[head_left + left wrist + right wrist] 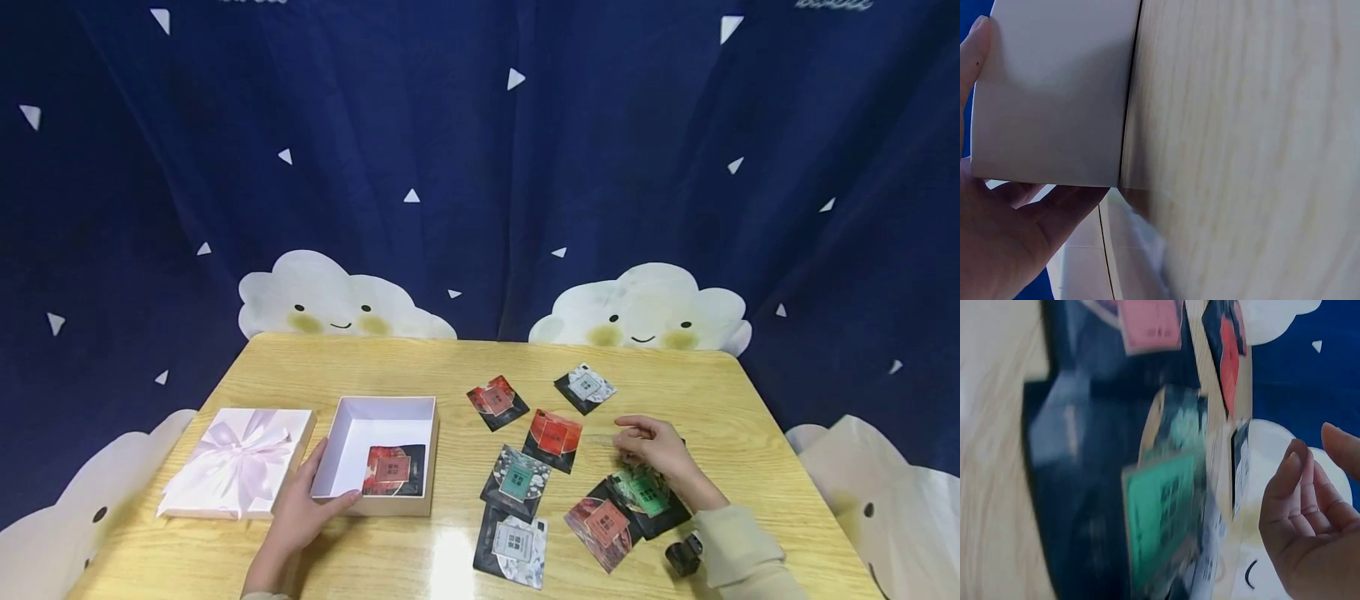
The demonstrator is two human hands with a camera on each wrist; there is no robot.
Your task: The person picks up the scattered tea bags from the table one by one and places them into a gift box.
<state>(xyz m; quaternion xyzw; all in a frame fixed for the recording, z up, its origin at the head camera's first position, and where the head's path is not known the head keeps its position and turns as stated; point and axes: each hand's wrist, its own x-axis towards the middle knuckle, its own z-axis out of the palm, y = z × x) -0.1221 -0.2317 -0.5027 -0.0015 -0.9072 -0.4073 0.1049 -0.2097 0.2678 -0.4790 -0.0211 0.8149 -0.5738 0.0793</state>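
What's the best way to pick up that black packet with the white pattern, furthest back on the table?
Probably pinch the packet by its near right edge, coming from the front right. It looks thin and lies flat, so an edge seems easiest, and no other packet touches it.

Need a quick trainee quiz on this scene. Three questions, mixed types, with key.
1. True or false: in the head view, the ribbon bow lies to the left of the open box.
2. Multiple choice: what does the left hand hold? A) the ribbon bow B) the open box C) nothing
3. Fill in: the packet seen inside the open box is black and ____.

Key: 1 true; 2 B; 3 red.
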